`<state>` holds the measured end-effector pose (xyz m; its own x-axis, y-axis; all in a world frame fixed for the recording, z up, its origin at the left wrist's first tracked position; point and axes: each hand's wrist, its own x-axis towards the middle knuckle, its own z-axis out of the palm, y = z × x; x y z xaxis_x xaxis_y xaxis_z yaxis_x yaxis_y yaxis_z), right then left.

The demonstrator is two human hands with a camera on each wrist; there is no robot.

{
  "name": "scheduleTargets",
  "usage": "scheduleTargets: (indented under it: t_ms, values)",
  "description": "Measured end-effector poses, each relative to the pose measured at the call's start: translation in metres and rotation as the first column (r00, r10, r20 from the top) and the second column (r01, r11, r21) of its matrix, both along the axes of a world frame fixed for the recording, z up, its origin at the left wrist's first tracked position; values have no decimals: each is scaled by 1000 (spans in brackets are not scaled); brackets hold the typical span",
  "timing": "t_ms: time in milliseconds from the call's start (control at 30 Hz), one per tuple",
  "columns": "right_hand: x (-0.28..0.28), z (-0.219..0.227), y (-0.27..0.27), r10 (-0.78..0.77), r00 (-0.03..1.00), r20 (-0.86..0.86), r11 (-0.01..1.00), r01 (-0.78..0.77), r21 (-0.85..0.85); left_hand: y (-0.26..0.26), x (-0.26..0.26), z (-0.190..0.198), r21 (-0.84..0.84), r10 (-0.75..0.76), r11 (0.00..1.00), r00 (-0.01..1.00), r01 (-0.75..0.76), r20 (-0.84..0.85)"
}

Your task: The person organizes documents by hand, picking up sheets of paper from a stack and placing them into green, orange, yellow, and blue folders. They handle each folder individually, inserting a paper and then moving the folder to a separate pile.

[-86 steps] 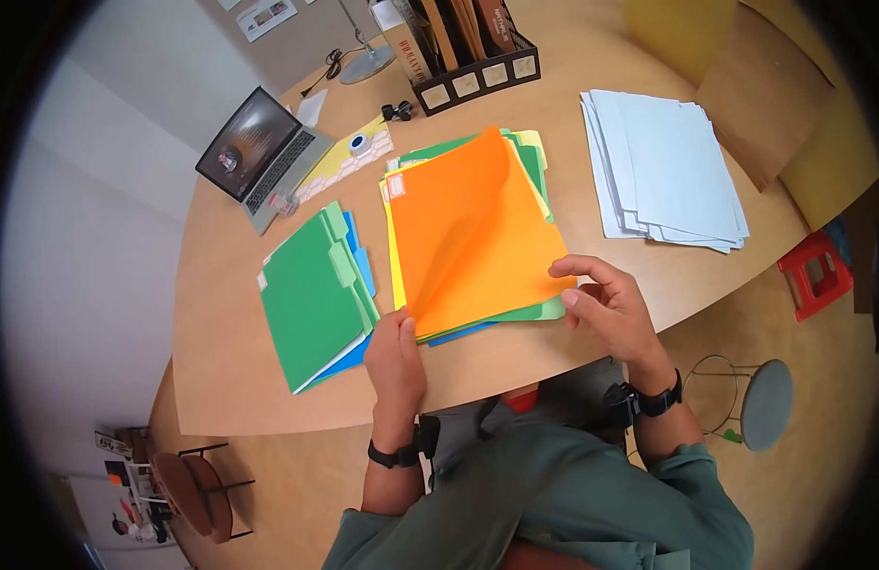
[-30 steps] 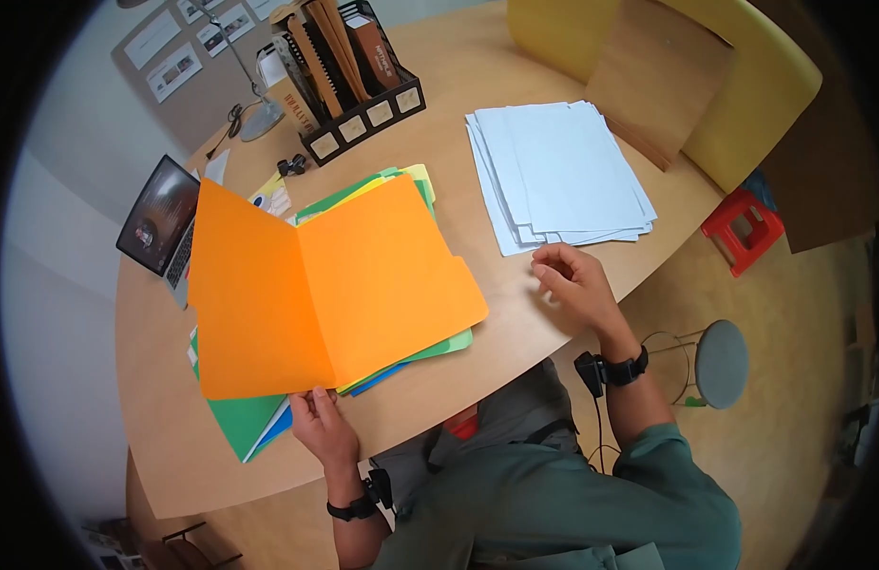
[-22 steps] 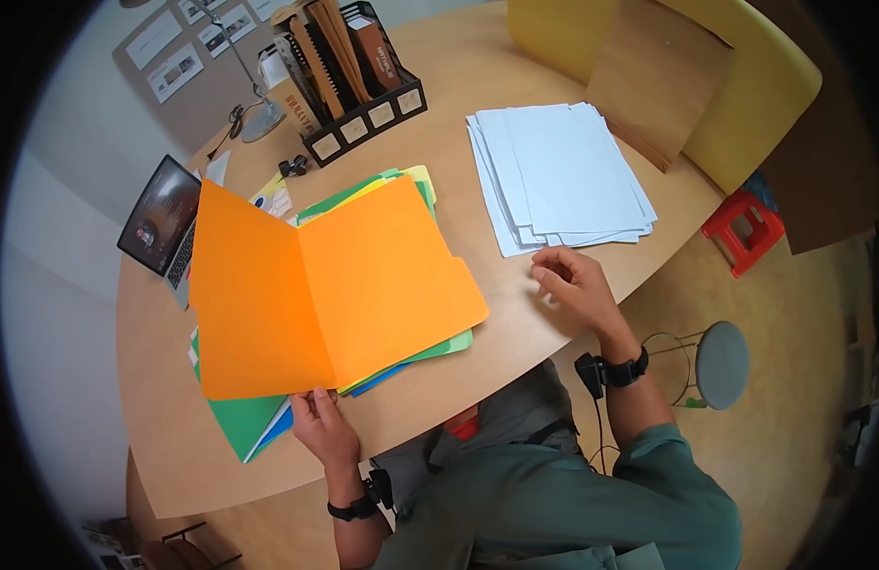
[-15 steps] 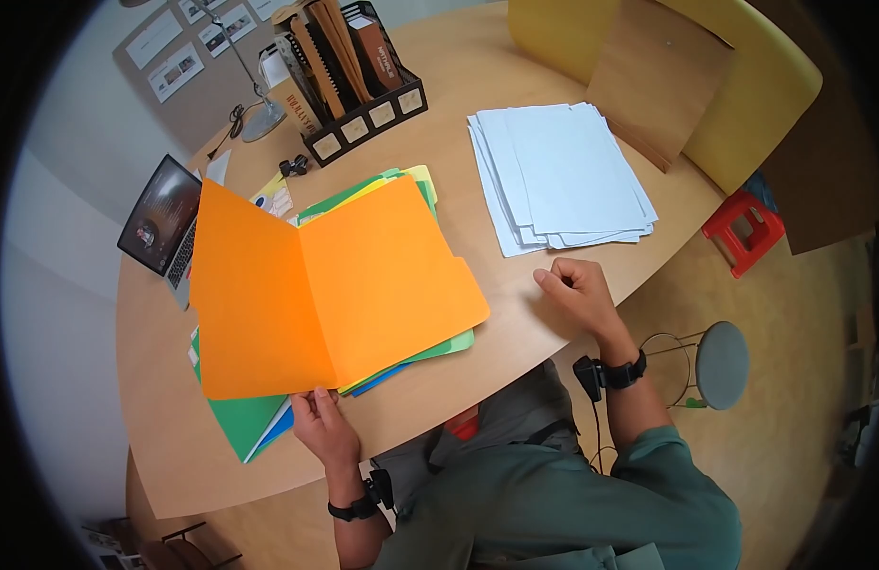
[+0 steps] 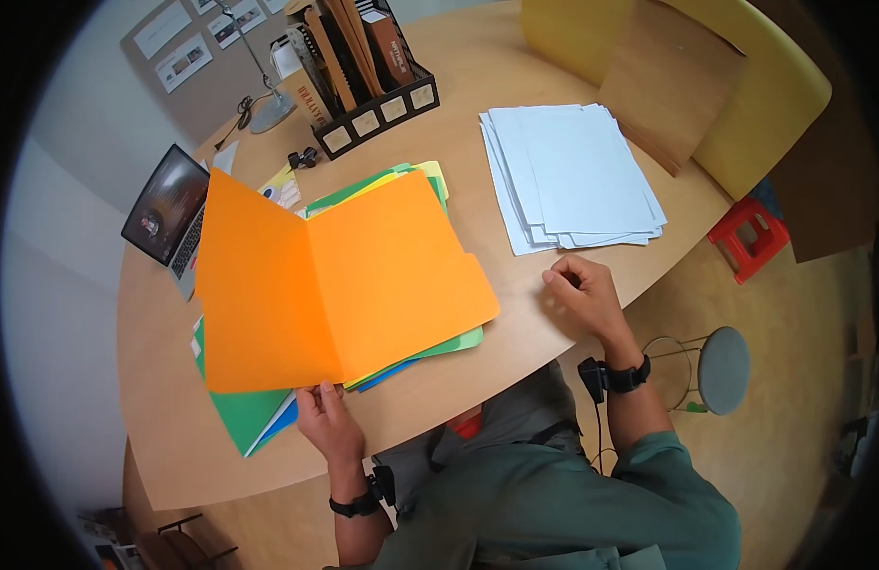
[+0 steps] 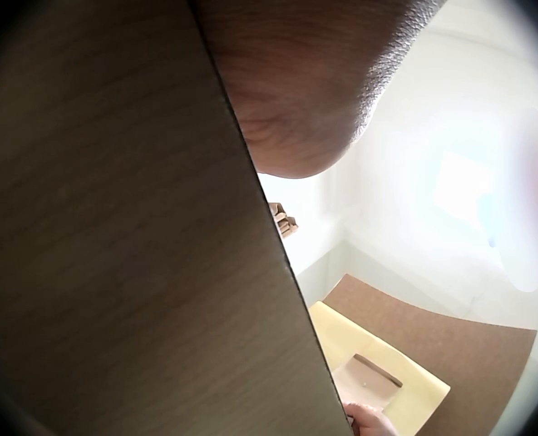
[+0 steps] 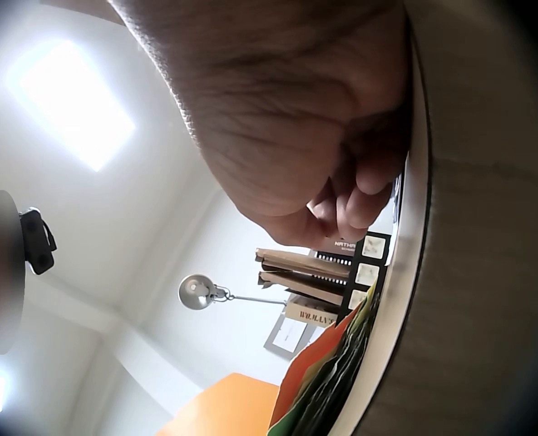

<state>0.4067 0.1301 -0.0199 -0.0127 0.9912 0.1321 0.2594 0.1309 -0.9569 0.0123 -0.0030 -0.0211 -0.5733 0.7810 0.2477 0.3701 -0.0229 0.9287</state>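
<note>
An orange file folder (image 5: 392, 275) lies spread open on a stack of green, yellow and blue folders, its front cover raised to the left. At the bottom edge of that cover, near the fold, my left hand (image 5: 333, 427) pinches it; in the left wrist view the tabletop hides the fingers. My right hand (image 5: 590, 293) rests at the table's near edge, fingers loosely curled and holding nothing. Just beyond it lies a stack of white paper sheets (image 5: 582, 171). Another green folder (image 5: 245, 413), with blue beneath, is partly covered by the orange cover.
A laptop (image 5: 169, 209) stands at the left, partly behind the orange cover. A black file organizer (image 5: 394, 112) and a desk lamp's base (image 5: 271, 114) are at the back. A brown envelope (image 5: 672, 90) leans on the yellow chair (image 5: 801, 104). Stools stand right of the table.
The orange folder was closed 2.9 s ago and now its cover is turned left, held by my left hand. My right hand moved away from it, and its fingers curled in more.
</note>
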Motion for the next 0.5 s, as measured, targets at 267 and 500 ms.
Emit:
scheduleTargets:
  t_ms: [267, 500]
  values:
    - [3, 2, -1, 19, 998, 63, 1000, -19, 11, -1, -1, -2, 1, -3, 1000, 1000, 4, -6]
    - [1, 2, -2, 3, 1000, -10, 1000, -3, 4, 0, -1, -3, 7, -6, 1000, 1000, 6, -6]
